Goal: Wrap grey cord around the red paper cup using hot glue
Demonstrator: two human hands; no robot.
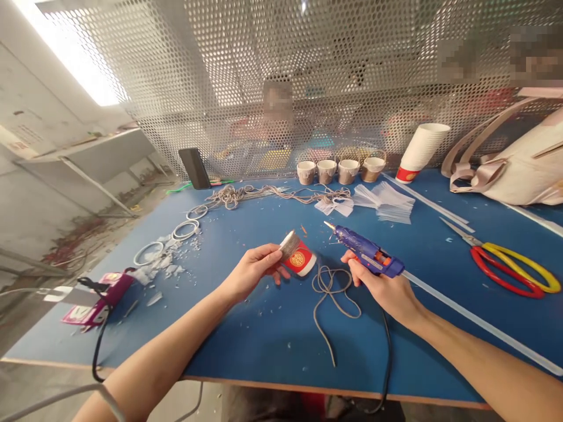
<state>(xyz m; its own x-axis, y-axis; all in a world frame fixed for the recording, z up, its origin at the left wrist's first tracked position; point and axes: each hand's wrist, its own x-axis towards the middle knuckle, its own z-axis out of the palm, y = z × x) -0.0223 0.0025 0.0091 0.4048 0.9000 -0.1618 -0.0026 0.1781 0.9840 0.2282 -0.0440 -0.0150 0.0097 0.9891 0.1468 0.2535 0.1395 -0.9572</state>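
Though only the head view is on offer, plenty to judge: left hand [253, 271] curled around a small white paper cup with a red printed emblem [298, 257], tipped on its side just above the blue tabletop [246, 334]; probably light, thin-walled, easily crushed, best pinched gently at the rim. Right hand [387, 288] wrapped tight on a blue hot-glue gun [367, 253], nozzle aimed toward the cup. Between both, a loose beige cord [329, 290], limp and soft
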